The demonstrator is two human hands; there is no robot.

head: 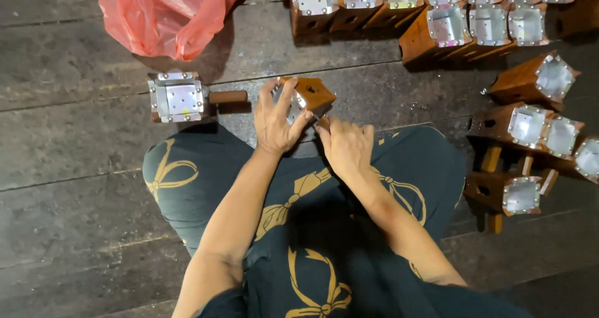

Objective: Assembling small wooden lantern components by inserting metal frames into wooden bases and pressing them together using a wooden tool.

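Observation:
I sit cross-legged on a dark plank floor [68, 187]. My left hand [276, 118] grips a small wooden block with a shiny metal plate [310, 95], holding it just above my knees. My right hand [345, 144] is closed beside it, fingertips pressed at the block's lower edge near the metal plate; whether it holds a small tool or screw is hidden. Both hands touch the same block.
Another metal-plated wooden block with a peg [181, 98] lies on the floor to the left. A red plastic bag [165, 15] sits at the top left. Several similar blocks [449, 22] line the top, and more [536, 128] are piled at the right.

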